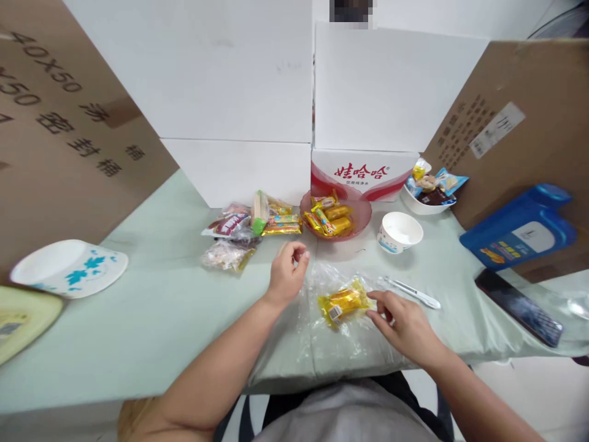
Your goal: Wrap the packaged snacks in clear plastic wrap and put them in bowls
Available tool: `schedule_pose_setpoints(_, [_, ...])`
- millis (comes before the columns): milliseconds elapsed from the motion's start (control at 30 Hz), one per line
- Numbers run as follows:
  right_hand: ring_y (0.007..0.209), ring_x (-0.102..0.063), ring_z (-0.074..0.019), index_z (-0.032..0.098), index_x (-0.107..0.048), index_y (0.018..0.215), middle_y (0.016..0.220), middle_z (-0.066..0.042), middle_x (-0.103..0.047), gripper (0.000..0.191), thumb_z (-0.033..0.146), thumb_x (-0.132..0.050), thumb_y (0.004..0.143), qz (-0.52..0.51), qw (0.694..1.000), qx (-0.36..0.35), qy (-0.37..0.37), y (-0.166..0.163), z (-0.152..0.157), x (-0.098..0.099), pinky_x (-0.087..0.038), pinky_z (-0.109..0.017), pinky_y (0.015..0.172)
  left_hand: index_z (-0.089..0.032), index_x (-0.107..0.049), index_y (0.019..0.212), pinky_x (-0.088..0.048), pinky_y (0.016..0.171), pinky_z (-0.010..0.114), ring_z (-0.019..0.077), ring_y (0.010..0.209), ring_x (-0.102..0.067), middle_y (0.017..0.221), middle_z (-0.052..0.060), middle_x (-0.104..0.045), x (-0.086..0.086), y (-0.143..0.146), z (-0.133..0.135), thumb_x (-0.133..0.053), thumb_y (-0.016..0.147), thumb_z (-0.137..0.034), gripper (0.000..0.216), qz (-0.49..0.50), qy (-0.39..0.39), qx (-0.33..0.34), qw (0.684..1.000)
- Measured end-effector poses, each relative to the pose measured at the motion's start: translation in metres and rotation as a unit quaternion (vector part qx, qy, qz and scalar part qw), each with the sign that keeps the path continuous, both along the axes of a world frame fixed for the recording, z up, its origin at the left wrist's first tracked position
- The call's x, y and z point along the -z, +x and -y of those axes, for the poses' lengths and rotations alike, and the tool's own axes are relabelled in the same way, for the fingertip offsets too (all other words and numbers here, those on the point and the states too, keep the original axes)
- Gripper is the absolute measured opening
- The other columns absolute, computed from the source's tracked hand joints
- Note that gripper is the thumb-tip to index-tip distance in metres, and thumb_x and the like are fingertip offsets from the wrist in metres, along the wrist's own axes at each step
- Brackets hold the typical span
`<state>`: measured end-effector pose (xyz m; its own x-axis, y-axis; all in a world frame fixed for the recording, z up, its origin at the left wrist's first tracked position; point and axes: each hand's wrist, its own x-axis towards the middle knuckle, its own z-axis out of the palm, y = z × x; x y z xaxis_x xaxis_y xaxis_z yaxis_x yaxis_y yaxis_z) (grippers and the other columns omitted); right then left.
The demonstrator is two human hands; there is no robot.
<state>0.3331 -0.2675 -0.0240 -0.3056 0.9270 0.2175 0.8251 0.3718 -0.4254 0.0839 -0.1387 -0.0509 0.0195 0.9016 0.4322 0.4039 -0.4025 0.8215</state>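
Note:
A yellow-wrapped snack packet with a small barcode lies on a clear plastic sheet at the table's near side. My right hand is at its right end, index finger and thumb apart beside the crimped wrapper edge; I cannot tell whether both touch it. My left hand hovers left of the packet, fingers loosely curled in, with nothing visible in them. Beyond it sits a pink translucent bowl with several yellow-wrapped snacks. A white and grey pen-like tool lies just past my right hand.
Assorted packaged snacks are heaped left of the bowl. A white paper cup, a white bowl of snacks, a blue bottle and a phone are rightward. A tipped paper tub lies left. Boxes wall the back.

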Motion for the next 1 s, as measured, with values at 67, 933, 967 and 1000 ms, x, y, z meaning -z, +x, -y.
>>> schedule_pose_setpoints(67, [0.084, -0.064, -0.0182, 0.019, -0.057, 0.114, 0.09, -0.007, -0.069, 0.022, 0.025, -0.045, 0.097, -0.017, 0.996, -0.078, 0.046, -0.01, -0.005, -0.002, -0.051, -0.031, 0.075, -0.019, -0.058, 0.086, -0.042, 0.059, 0.023, 0.0109, 0.06, -0.051, 0.074, -0.001, -0.06, -0.009, -0.003, 0.01, -0.054, 0.086, -0.026, 0.008, -0.027, 0.116, 0.043, 0.992])
schedule_pose_setpoints(933, [0.091, -0.064, -0.0231, 0.014, -0.061, 0.113, 0.104, -0.011, -0.069, 0.037, 0.037, -0.054, 0.085, -0.181, 0.963, 0.195, 0.051, 0.01, -0.209, -0.055, -0.05, -0.041, 0.085, -0.023, -0.052, 0.132, -0.029, 0.11, 0.052, 0.0326, 0.136, -0.034, 0.148, 0.007, -0.043, 0.012, 0.008, 0.015, -0.055, 0.081, -0.025, 0.051, -0.428, -0.009, 0.251, 0.868])
schedule_pose_setpoints(967, [0.09, -0.063, -0.0233, 0.014, -0.062, 0.11, 0.104, -0.012, -0.069, 0.034, 0.035, -0.054, 0.084, -0.177, 0.961, 0.205, 0.057, 0.008, -0.21, -0.056, -0.049, -0.042, 0.086, -0.024, -0.052, 0.131, -0.029, 0.11, 0.051, 0.0323, 0.136, -0.034, 0.148, 0.007, -0.043, 0.012, 0.008, 0.015, -0.055, 0.081, -0.025, 0.05, -0.427, -0.008, 0.252, 0.868])
schedule_pose_setpoints(1000, [0.09, -0.063, -0.0231, 0.015, -0.063, 0.108, 0.104, -0.012, -0.069, 0.032, 0.033, -0.054, 0.084, -0.174, 0.962, 0.201, 0.062, 0.004, -0.205, -0.056, -0.049, -0.042, 0.086, -0.024, -0.052, 0.131, -0.029, 0.11, 0.051, 0.0322, 0.136, -0.034, 0.148, 0.007, -0.043, 0.013, 0.008, 0.015, -0.056, 0.081, -0.024, 0.05, -0.427, -0.007, 0.252, 0.868])
